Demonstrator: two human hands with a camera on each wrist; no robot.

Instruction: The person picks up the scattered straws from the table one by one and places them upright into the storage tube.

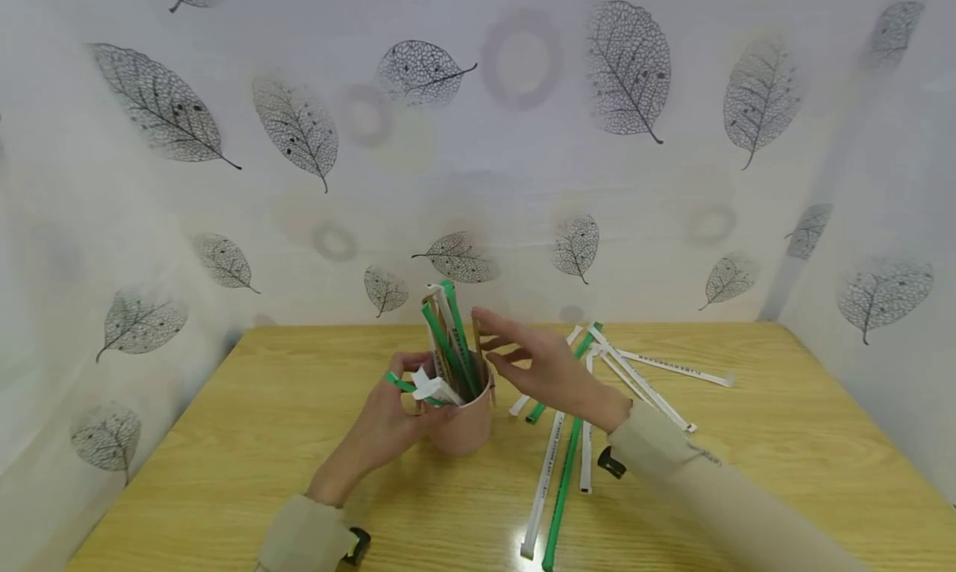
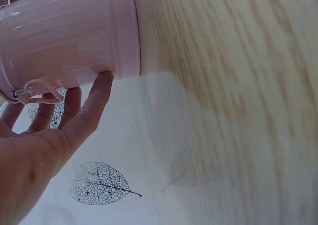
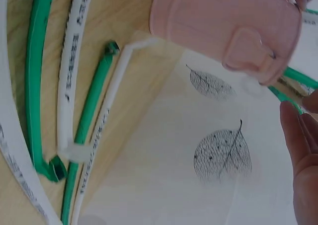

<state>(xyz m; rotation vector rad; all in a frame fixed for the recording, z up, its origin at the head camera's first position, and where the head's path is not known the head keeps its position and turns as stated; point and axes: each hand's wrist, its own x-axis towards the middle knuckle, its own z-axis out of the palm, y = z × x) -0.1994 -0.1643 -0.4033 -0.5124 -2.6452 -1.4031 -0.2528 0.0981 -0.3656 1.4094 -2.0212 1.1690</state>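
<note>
My left hand holds the small pink metal bucket, thumb near the rim and fingers around the far side. The left wrist view shows those fingers along the bucket wall, beside its little wire handle. Green straws, white printed ones and brown ones stand up out of the bucket, leaning left. A bent green and white bundle hangs over the rim by my left hand. My right hand reaches to the bucket's right side, its extended fingertips at a brown straw near the rim.
Several white printed straws and green straws lie scattered on the wooden table right of the bucket, some crossing beneath my right forearm. A leaf-patterned white curtain rises behind the table and along both sides.
</note>
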